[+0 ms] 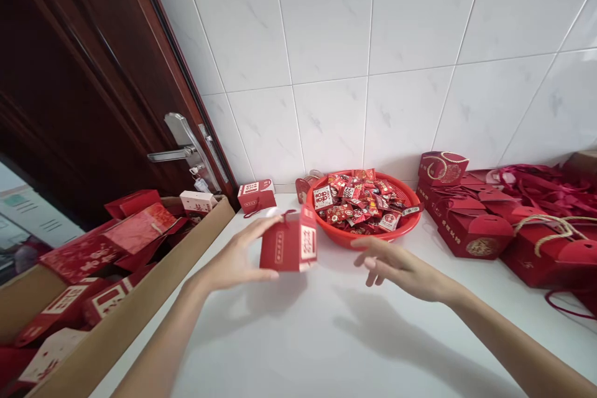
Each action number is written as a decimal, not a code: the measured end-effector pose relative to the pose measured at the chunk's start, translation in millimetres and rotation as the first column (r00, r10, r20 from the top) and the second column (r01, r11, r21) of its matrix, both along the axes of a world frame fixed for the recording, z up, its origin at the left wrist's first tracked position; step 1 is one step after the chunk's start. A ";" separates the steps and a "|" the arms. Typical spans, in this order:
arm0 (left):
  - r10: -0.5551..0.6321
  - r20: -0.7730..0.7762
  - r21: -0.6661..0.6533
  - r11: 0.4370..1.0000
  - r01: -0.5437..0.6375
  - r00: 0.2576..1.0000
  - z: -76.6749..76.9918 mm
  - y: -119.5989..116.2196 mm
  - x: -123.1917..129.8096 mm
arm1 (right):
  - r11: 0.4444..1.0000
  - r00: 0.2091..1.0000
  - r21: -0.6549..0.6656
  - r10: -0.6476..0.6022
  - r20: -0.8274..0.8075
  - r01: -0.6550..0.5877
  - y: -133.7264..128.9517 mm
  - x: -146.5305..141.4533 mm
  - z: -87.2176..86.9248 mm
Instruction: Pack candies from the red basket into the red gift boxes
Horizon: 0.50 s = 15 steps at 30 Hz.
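My left hand [233,255] grips a small red candy box [284,245] with gold characters on one side and a pale label on the other. The box hangs over the white tabletop, its upper flap raised and its dark red cord showing near the fingers. Just in front of the red plastic basket [336,234] is my right hand [389,266], empty, its fingers loosely apart. Wrapped candies [357,199] in red and white packets fill that basket. Whether the box has anything inside is hidden.
A cardboard carton [186,261] at left holds several red boxes. One red box [257,197] stands by the tiled wall. At right are stacked red boxes [476,224] with rope handles and a heap of dark pink ribbons [536,183]. A brown door [93,43] rises behind the carton.
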<state>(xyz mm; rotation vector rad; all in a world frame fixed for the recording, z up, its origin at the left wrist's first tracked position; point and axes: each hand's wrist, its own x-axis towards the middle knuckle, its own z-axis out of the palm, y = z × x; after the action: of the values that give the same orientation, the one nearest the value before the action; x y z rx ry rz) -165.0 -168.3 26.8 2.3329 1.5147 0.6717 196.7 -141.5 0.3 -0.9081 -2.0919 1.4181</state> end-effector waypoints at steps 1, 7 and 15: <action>-0.093 -0.030 0.059 0.994 0.095 0.995 1.0 -13.0 10.2 | 0.997 0.998 -0.067 -0.036 -0.043 0.034 1.9 -5.4 0.1; -0.429 -0.209 0.338 0.812 0.476 0.879 -16.0 -40.1 71.6 | 0.963 0.987 -0.244 -0.138 -0.087 0.113 4.5 -20.7 14.0; -0.498 -0.092 0.171 0.845 0.506 0.862 -38.0 -14.7 83.9 | 0.993 0.996 -0.113 -0.034 -0.079 0.025 -0.3 2.7 28.6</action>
<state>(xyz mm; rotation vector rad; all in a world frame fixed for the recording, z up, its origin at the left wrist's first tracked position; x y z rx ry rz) -81.1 -183.0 -11.1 2.7403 0.8051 0.6444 199.4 -141.7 28.9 -0.9057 -1.9488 1.5431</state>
